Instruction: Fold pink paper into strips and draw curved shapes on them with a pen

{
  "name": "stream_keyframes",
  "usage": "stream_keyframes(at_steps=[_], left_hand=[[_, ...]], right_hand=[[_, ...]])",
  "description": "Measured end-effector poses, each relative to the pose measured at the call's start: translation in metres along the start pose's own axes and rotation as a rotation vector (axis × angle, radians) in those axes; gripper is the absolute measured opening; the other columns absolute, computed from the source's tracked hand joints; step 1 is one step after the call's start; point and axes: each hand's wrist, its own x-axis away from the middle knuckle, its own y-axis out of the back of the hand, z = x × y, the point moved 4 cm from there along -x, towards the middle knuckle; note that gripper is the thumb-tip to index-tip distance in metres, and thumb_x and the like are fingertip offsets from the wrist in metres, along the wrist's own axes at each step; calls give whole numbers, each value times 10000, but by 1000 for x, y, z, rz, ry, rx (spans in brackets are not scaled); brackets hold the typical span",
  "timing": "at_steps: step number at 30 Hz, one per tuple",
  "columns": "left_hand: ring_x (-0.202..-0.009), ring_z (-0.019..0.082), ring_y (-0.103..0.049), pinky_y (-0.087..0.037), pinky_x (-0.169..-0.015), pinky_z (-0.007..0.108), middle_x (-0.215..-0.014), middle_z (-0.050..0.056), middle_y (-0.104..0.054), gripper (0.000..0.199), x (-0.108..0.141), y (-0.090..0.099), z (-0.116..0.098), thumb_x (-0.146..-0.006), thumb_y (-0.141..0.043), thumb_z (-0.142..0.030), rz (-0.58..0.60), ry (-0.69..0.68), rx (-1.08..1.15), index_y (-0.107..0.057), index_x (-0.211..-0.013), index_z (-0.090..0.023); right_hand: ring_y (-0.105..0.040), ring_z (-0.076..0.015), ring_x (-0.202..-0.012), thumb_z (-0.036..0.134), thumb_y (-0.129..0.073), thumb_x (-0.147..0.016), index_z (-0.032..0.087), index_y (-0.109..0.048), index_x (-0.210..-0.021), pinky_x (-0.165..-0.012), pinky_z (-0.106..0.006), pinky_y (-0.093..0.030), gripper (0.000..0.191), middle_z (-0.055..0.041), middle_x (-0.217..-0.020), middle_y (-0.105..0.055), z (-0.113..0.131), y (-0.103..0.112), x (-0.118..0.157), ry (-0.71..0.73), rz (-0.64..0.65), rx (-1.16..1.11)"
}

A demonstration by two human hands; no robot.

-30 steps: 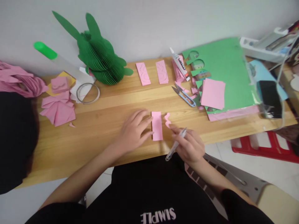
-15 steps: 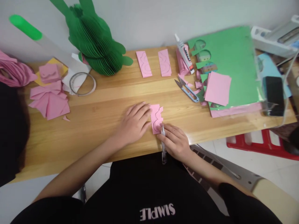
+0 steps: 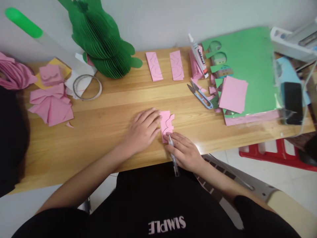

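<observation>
Strip (image 3: pixel 163 123) of pink paper lay flat on tabletop (image 3: pixel 106 122), nr its close edge; long axis ran near-to-far, far end tipped slightly L. Wavy cutout (image 3: pixel 170 123) overlapped strip's R side, lengthwise approx same dir. L hand (image 3: pixel 143 130): palm down, fingers a bit apart, fingertips at strip's L edge, nothing gripped. R hand (image 3: pixel 187 151): part-curled, pen (image 3: pixel 173 155) held w/ fingers, fingertips on cutout's near end; pen ran near-to-far, far end slightly L. Beyond: 2 marked slips (image 3: pixel 154 66), snips (image 3: pixel 203 98), glue tube (image 3: pixel 198 57).
</observation>
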Motion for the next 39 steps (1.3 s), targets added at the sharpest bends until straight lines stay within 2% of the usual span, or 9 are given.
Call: stream_keyframes(at_steps=[7, 13, 18, 21, 28, 30, 33, 37, 39], left_hand=[[-1337, 301, -502, -420, -1075, 481, -1379, 154, -603, 357, 0, 0, -1, -993, -454, -266, -21, -15, -30, -602, -1280, -112], [-1412, 261, -421, -241, -1194, 418, -1486, 129, -509, 531, 15, -2, -16, -1021, -391, -433, 162, -235, -89, -488, -1409, -84], [-1471, 265, -321, -145, -1221, 412, -1559, 148, -400, 773, 25, -3, -26, -963, -386, -635, 255, -280, -83, -370, -1483, -64], [-1467, 271, -330, -149, -1218, 428, -1553, 154, -409, 786, 28, -4, -31, -956, -357, -664, 292, -300, -109, -392, -1471, -71], [-1306, 331, -537, -326, -1142, 437, -1355, 214, -608, 713, 48, -1, -50, -979, -357, -612, 94, -411, -256, -570, -1298, -12], [-1257, 319, -582, -374, -1110, 419, -1282, 198, -662, 585, 58, -2, -58, -994, -418, -517, 36, -426, -293, -615, -1230, -20], [-1239, 288, -602, -406, -1087, 385, -1263, 172, -681, 384, 63, -3, -68, -988, -498, -323, -29, -387, -323, -630, -1201, -32], [-1383, 329, -461, -374, -1138, 433, -1483, 207, -486, 686, 47, -8, -72, -921, -587, -477, 40, -196, -296, -467, -1406, -8], [-1383, 346, -454, -374, -1140, 458, -1471, 228, -493, 740, 40, -12, -73, -896, -611, -513, 79, -170, -290, -469, -1396, 14]], right_hand=[[-697, -257, -1121, 89, -526, -929, 150, -619, -1021, -932, -441, -604, 144, -161, -1070, -764, 1, 4, 4, 0, -22, 35], [-668, -310, -1170, 81, -564, -892, 133, -620, -1027, -933, -470, -600, 155, -210, -1141, -735, 0, 12, 25, -86, -4, 61], [-689, -298, -1129, 117, -569, -907, 126, -620, -1058, -929, -464, -600, 159, -204, -1150, -735, 7, 12, 32, -58, -24, 53], [-696, -286, -1117, 132, -573, -914, 137, -624, -1038, -934, -450, -597, 135, -192, -1151, -738, 11, 14, 36, -50, -22, 90], [-667, -289, -1165, 148, -548, -928, 172, -615, -1104, -930, -465, -583, 191, -164, -1190, -728, 7, 20, 53, -134, -17, 155], [-669, -293, -1157, 145, -550, -925, 175, -612, -1102, -920, -465, -582, 190, -162, -1188, -729, 6, 21, 57, -151, -31, 165], [-667, -299, -1158, 127, -560, -913, 169, -597, -1117, -906, -459, -581, 211, -171, -1190, -726, 5, 21, 61, -155, -84, 167], [-673, -298, -1156, 93, -540, -903, 188, -564, -1167, -892, -456, -584, 282, -164, -1205, -723, 5, 20, 65, -137, -125, 187], [-675, -300, -1155, 96, -534, -905, 197, -558, -1182, -890, -460, -584, 296, -159, -1200, -726, 5, 20, 66, -128, -119, 196]])
